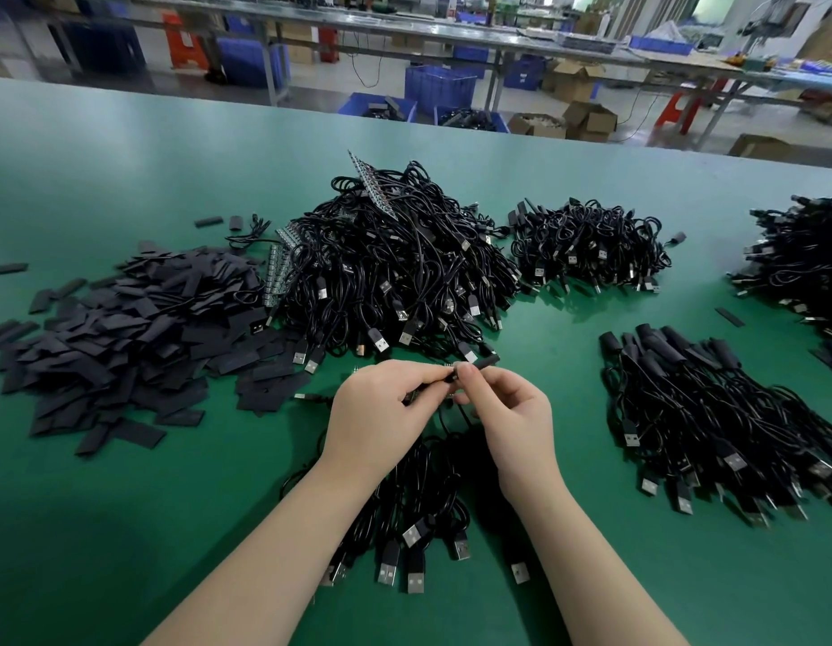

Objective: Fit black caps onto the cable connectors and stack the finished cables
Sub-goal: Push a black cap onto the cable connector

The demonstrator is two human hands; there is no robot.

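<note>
black sleeve-like cap (484,363) sticks out up and to the right from between the pinched fingertips of the right hand (512,412), its long axis running roughly level and angled slightly away from the person. the left hand (381,407) is closed in a pinch on the cable's connector end (444,380), which points right, toward the cap; the cable itself drops below the hands onto the small bunch of cables (418,519) near the wrists. the step in hand looks like seating the cap on the connector. next, i judge, it calls for a straight push along that axis, then laying the cable on the capped stack (712,412) right of the right hand. spare caps (125,328) lie left of the left hand.
</note>
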